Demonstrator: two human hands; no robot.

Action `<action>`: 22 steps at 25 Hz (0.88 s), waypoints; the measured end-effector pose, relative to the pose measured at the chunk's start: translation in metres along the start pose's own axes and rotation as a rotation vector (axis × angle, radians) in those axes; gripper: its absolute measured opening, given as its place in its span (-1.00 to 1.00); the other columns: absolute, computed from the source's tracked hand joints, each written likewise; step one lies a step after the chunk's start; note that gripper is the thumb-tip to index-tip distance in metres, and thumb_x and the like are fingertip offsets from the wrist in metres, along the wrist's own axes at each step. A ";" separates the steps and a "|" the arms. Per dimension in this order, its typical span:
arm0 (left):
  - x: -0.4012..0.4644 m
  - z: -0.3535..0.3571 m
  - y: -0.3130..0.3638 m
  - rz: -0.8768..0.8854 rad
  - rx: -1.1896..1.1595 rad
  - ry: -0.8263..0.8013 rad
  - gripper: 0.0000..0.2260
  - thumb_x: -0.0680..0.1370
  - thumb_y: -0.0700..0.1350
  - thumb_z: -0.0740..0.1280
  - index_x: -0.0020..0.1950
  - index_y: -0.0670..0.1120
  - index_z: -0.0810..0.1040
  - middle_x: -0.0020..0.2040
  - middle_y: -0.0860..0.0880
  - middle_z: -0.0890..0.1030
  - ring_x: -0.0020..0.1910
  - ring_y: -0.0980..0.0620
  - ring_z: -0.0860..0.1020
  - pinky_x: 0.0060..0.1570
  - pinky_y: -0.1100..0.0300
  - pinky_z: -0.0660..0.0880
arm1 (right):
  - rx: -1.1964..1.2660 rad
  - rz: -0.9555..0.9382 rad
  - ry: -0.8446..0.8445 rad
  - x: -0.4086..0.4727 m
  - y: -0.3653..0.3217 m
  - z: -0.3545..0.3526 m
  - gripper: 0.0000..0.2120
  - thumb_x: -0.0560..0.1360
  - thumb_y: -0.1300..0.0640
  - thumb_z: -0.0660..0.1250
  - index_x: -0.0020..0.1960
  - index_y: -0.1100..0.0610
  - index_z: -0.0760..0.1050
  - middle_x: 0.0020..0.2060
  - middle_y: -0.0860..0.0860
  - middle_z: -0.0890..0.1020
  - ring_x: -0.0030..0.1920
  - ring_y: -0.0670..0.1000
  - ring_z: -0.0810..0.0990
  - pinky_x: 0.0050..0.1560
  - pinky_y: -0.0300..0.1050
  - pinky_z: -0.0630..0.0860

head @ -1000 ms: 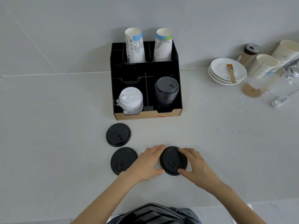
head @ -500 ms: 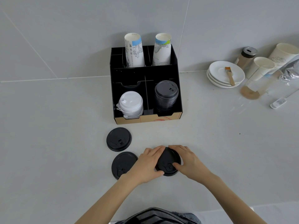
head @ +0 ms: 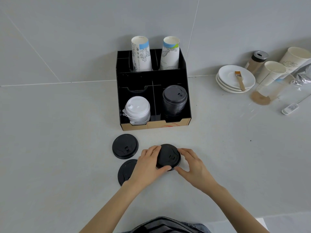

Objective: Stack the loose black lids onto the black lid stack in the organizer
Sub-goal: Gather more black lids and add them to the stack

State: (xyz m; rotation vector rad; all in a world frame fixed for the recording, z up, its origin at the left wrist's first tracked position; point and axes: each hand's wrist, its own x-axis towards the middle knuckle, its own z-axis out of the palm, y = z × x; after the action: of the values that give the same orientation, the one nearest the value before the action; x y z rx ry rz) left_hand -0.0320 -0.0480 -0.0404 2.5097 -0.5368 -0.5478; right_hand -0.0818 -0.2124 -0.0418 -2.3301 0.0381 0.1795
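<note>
two hands, left hand (head: 148,165) and right hand (head: 191,163), fingers curled round one black lid (head: 168,157), perhaps just lifted off the worktop (head: 67,148), in front of the organizer (head: 134,81), black lid stack (head: 174,100) front right inside, two loose lids (head: 125,146) left

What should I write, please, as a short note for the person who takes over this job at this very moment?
Left hand and right hand: both grip one loose black lid by its edges, tilted, just above the counter.
Two more loose black lids lie on the counter: one in front of the organizer, one partly under the left wrist.
The black lid stack is in the organizer's front right compartment, beside the white lids.
Done: no loose lid stacked yet.
Left: stack all three.
</note>
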 end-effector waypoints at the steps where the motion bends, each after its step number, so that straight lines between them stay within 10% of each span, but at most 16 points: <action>1: 0.000 -0.002 0.001 0.000 -0.011 0.008 -0.36 0.46 0.13 0.27 0.42 -0.07 0.08 0.45 -0.02 0.21 0.38 -0.05 0.19 0.37 0.08 0.22 | 0.009 0.001 0.008 0.001 -0.001 -0.001 -0.50 0.44 0.15 0.33 0.33 0.14 0.25 0.27 0.03 0.39 0.26 -0.02 0.38 0.20 -0.32 0.24; 22: 0.051 -0.066 0.034 0.123 -0.137 0.352 -0.45 0.45 0.02 0.34 0.37 -0.10 0.24 0.36 -0.05 0.36 0.30 -0.01 0.30 0.25 0.22 0.24 | 0.023 -0.133 0.248 0.067 -0.035 -0.065 -0.50 0.41 0.22 0.35 0.31 0.18 0.29 0.30 0.08 0.42 0.25 -0.07 0.38 0.12 -0.72 0.10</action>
State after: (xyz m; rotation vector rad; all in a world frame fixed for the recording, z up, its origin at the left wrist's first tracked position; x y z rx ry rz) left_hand 0.0331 -0.0732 0.0164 2.3503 -0.4951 -0.0881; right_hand -0.0044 -0.2333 0.0183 -2.3105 0.0082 -0.1752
